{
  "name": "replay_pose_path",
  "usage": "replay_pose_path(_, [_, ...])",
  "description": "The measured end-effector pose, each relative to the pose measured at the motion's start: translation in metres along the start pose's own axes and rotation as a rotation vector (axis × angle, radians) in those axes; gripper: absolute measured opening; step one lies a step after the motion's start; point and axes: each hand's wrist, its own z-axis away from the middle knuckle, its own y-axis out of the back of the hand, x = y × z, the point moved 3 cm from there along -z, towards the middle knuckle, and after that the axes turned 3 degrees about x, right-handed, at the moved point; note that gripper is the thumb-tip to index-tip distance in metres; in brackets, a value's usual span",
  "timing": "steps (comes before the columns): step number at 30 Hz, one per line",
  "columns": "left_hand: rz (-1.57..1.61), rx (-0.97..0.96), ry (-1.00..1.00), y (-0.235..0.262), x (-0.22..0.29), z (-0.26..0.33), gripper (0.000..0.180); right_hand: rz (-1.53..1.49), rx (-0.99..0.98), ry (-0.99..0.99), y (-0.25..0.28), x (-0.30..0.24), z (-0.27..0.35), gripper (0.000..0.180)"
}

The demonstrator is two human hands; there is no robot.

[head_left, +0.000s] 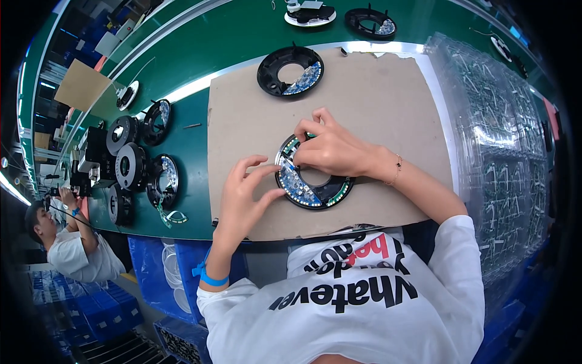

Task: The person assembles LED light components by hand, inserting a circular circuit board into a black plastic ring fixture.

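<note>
A black ring-shaped housing (327, 195) with blue curved circuit boards inside lies on a brown cardboard sheet (364, 91) in front of me. My left hand (245, 194) rests on the ring's left edge, thumb and fingers touching the board there. My right hand (330, 148) lies over the ring's top, fingers pinched at a small blue and white part at the upper left of the ring. A second black ring housing (290, 71) with one blue board sits at the cardboard's far left corner.
Stacks of clear plastic trays (500, 133) holding circuit boards stand at the right. Several black ring housings (136, 167) lie on the green bench at the left. More housings (370, 23) sit far back. Another person (73, 242) works at lower left, beside blue bins (151, 273).
</note>
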Motion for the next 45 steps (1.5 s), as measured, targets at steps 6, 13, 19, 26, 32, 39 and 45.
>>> replay_pose_path(6, [-0.050,-0.058,-0.036,-0.007,0.000,0.011,0.050,0.001,-0.019,0.044,-0.004,0.000,-0.002,0.003])
replay_pose_path(13, [-0.004,-0.056,-0.059,-0.010,-0.003,0.012,0.049,-0.035,-0.040,0.042,-0.005,0.002,-0.002,0.003])
replay_pose_path(19, [-0.017,-0.061,-0.101,-0.011,-0.004,0.012,0.050,-0.087,-0.044,-0.002,-0.007,0.004,0.000,0.004])
replay_pose_path(26, [-0.036,-0.071,-0.111,-0.011,-0.003,0.011,0.050,-0.112,-0.038,-0.025,-0.006,0.004,0.000,0.005])
replay_pose_path(32, [-0.040,-0.070,-0.115,-0.012,-0.003,0.012,0.052,-0.180,-0.040,-0.046,-0.007,0.006,0.001,0.006])
replay_pose_path(39, [-0.252,-0.051,-0.202,-0.013,0.000,0.013,0.054,-0.216,-0.031,-0.057,-0.009,0.008,0.003,0.007])
replay_pose_path(45, [-0.386,-0.120,-0.303,-0.013,0.005,0.010,0.056,-0.211,-0.032,-0.056,-0.010,0.007,0.004,0.008])
